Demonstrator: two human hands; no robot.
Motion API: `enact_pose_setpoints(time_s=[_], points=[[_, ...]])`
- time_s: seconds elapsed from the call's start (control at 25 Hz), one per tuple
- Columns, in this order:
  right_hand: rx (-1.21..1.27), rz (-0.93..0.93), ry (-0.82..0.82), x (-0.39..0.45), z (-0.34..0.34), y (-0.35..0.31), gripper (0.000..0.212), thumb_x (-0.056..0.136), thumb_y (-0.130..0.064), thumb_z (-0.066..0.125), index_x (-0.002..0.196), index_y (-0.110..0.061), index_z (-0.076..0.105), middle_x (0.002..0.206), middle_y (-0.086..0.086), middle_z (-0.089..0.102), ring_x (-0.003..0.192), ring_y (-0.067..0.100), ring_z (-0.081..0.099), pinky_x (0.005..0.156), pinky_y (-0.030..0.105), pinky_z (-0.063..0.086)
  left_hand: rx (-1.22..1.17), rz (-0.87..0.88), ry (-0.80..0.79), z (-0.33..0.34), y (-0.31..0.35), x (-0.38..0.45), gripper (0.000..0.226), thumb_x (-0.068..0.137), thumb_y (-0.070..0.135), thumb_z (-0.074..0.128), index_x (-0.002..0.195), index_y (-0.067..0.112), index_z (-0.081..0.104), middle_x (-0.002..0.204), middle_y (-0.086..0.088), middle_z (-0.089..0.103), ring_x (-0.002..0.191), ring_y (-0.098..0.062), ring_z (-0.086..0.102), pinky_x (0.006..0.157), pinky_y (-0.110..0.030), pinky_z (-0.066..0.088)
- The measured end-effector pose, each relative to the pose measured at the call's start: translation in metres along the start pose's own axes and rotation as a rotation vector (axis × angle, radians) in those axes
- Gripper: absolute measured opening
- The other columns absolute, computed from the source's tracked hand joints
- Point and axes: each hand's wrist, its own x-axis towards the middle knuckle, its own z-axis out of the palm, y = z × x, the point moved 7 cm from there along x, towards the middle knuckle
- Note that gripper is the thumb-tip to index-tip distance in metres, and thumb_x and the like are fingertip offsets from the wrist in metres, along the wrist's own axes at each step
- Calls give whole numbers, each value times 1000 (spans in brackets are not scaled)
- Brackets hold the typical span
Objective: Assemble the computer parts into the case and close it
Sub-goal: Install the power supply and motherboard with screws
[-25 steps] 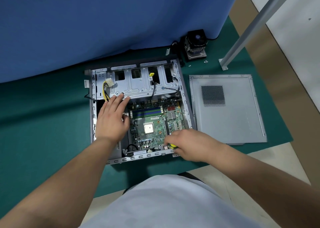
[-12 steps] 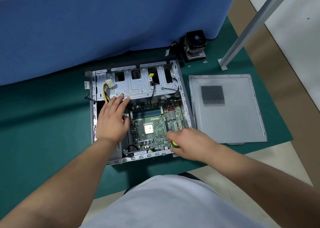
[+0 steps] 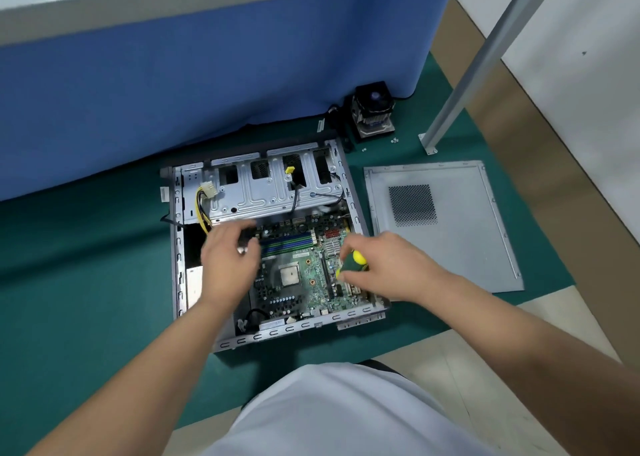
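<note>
Two steps are left undone: the CPU cooler (image 3: 373, 116) and side panel (image 3: 443, 223) lie outside the case (image 3: 180, 248). A screwdriver (image 3: 353, 263) is gripped by the right hand (image 3: 384, 265) over the seated motherboard (image 3: 301, 275); the left hand (image 3: 228, 261) is blurred, its grasp unclear.

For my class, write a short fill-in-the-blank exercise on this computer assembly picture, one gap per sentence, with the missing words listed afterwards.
1. The right hand grips a screwdriver with a green and ____ handle.
2. The detached side panel lies on the mat to the ____ of the open case.
3. The motherboard sits ____ the case.
4. The CPU cooler stands ____ the case, near the blue partition.

Missing words: yellow; right; inside; outside
</note>
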Motion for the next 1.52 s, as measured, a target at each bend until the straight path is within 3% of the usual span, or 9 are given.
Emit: enact_pose_setpoints(time_s=[0.08, 0.2, 0.32, 0.4, 0.64, 0.8, 0.96, 1.16, 1.52], points=[[208, 103, 155, 2, -26, 14, 29, 83, -57, 75, 101, -39, 60, 80, -8, 69, 68, 6, 64, 62, 30, 54, -152, -119, -238, 29, 19, -12, 14, 100, 31, 57, 100, 34, 70, 96, 20, 72, 91, -12, 68, 80, -43, 56], [547, 217, 373, 2, -45, 33, 25, 77, -45, 85, 90, -35, 66, 82, -14, 72, 71, 2, 66, 58, 21, 49, -508, -496, -665, 78, 47, -31, 33, 103, 48, 50, 110, 24, 72, 99, 1, 78, 84, -20, 70, 75, -44, 52], [757, 242, 336, 5, -30, 39, 27, 80, -33, 86, 92, -27, 63, 85, -15, 75, 72, -1, 68, 63, 14, 52, -872, -652, -528, 89, 76, -14, 36, 104, 42, 52, 120, 15, 69, 103, -4, 77, 85, -19, 67, 75, -34, 47], [920, 260, 250, 8, -14, 42, 29, 85, -24, 82, 101, -19, 58, 91, -3, 78, 80, 15, 76, 70, 32, 62, -907, -601, -404, 86, 89, 6, 25, 103, 31, 56, 111, 13, 72, 93, -2, 74, 78, -15, 65, 70, -30, 46], [749, 365, 175, 43, -4, 68, 15, 88, -33, 70, 95, -25, 61, 72, -6, 63, 53, 11, 57, 50, 32, 49, -424, -141, -469, 90, 144, 61, 28, 97, 45, 63, 76, 28, 70, 77, 6, 70, 73, -10, 61, 73, -31, 47], [853, 526, 200, 64, -3, 112, 23, 89, -36, 73, 85, -15, 65, 48, -9, 49, 39, 12, 45, 41, 23, 40, 99, 160, -341, 91, 137, 107, 26, 99, 48, 56, 119, 35, 67, 125, 9, 64, 120, -13, 54, 102, -40, 45], [846, 659, 305, 88, -15, 171, 19, 92, -29, 70, 84, -13, 66, 50, -4, 52, 39, 15, 50, 46, 26, 43, 602, 183, -261, 83, 91, 147, 62, 99, 64, 37, 156, 51, 16, 170, 11, 0, 157, -21, -6, 126, -50, 1], [665, 658, 441, 152, -32, 230, 18, 94, -40, 66, 95, -22, 71, 73, 2, 72, 69, 17, 70, 68, 31, 54, 612, 228, -196, 96, 58, 149, 65, 97, 75, 19, 154, 58, -6, 165, 22, -20, 152, -10, -25, 122, -47, -17], [333, 535, 454, 268, -34, 264, 25, 91, -32, 69, 114, -26, 74, 114, 5, 71, 102, 28, 67, 88, 34, 55, 675, 295, -51, 100, 52, 149, 62, 99, 72, 19, 157, 53, 9, 169, 18, -1, 157, -13, -7, 125, -51, -1]])
